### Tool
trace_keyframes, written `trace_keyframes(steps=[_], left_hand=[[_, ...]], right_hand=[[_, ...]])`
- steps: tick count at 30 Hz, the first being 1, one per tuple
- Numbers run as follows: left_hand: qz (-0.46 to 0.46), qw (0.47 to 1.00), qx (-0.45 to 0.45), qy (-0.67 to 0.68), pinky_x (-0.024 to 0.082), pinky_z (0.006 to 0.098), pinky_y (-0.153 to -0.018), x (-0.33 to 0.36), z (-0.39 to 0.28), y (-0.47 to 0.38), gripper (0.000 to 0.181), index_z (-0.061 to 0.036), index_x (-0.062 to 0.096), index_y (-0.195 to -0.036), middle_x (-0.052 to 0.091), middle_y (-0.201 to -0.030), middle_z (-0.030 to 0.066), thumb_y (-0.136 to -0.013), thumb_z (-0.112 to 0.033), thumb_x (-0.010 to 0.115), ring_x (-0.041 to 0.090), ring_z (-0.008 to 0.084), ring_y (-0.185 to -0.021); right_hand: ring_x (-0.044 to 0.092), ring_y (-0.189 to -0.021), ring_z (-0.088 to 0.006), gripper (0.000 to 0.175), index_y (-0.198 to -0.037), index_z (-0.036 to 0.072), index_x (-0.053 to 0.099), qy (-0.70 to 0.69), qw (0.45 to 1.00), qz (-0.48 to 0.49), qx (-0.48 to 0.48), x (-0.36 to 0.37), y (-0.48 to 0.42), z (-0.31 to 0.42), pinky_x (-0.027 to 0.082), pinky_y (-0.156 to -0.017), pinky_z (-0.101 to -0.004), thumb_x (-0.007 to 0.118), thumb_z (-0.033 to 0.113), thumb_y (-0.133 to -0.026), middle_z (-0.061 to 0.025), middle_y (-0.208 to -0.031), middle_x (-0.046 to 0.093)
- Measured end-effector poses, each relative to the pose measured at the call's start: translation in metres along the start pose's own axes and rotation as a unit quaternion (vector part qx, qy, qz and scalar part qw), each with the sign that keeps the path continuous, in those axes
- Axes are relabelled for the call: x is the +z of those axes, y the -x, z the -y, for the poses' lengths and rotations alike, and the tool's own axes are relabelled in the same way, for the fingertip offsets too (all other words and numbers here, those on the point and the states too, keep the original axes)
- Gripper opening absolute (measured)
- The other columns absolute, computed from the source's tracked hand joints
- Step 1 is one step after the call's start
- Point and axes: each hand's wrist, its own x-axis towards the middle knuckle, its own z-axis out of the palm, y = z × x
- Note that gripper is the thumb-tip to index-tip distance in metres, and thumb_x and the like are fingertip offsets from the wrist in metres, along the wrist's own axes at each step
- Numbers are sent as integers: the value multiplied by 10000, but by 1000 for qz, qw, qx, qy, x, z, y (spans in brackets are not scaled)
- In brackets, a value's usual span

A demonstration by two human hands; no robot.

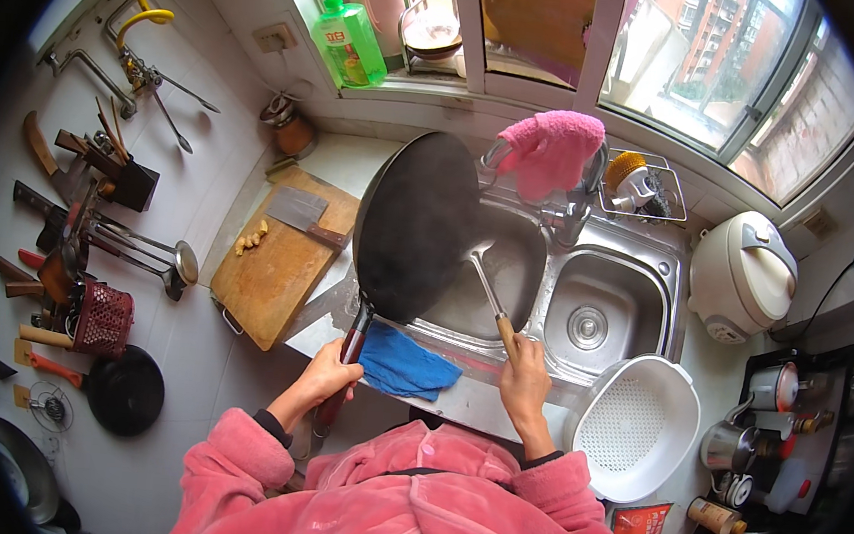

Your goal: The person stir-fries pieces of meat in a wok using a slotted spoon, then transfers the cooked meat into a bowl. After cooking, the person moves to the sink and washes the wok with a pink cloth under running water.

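My left hand (328,372) is closed round the dark handle of a black wok (419,229). The wok is tilted on its side over the left basin of a steel double sink (499,303), and its inside looks hazy. In my right hand (525,380) is the wooden handle of a metal spatula (488,279), whose head is by the wok's right rim, over the same basin; whether they touch I cannot tell. A blue cloth (408,362) lies on the counter edge between my hands. The faucet (572,218) behind the sink carries a pink towel (553,149).
To the left, a wooden cutting board (284,271) holds a cleaver (298,208) and ginger (252,238). A white colander (632,426) stands right of my right hand. A rice cooker (744,277) is farther right. Green dish soap (350,43) stands on the window sill.
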Motion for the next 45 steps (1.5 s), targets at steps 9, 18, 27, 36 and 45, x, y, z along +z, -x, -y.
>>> trace_keyframes(steps=[9, 18, 27, 36, 45], left_hand=[[130, 979, -41, 151, 487, 298, -430, -13, 21, -20, 236, -47, 458, -911, 559, -647, 56, -783, -72, 655, 558, 140, -460], [200, 943, -66, 260, 476, 283, -444, -1, 55, -34, 256, -62, 452, -960, 539, -683, 43, -815, -75, 663, 544, 128, -487], [240, 922, -62, 296, 465, 275, -446, 6, 77, -42, 257, -73, 451, -969, 535, -684, 31, -820, -103, 659, 538, 116, -489], [257, 909, -71, 321, 446, 280, -441, 21, 85, -51, 249, -81, 461, -971, 517, -678, 21, -804, -116, 642, 508, 113, -471], [273, 898, -62, 340, 437, 267, -432, 25, 96, -58, 201, -83, 488, -955, 537, -677, 13, -832, -127, 640, 535, 96, -488]], right_hand=[[534, -639, -70, 321, -1233, -5, 565, -548, 768, 184, 276, -8, 3, -15, 428, -499, -212, 612, 100, -933, -37, -904, 609], [497, -635, -82, 190, -1092, -1, 539, -608, 663, 232, 370, 11, 8, -21, 407, -485, -201, 491, 161, -1006, -69, -924, 580], [498, -643, -105, 229, -1120, -27, 517, -600, 648, 245, 400, 28, 6, -24, 433, -496, -220, 455, 170, -1020, -82, -925, 577], [622, -744, -172, 290, -1158, -55, 530, -427, 741, 322, 407, 21, -5, -22, 535, -596, -293, 425, 171, -1011, -117, -947, 630], [688, -866, -314, 457, -1195, -101, 565, -49, 895, 395, 202, -3, -30, 1, 538, -790, -411, 515, 285, -954, -244, -1035, 670]])
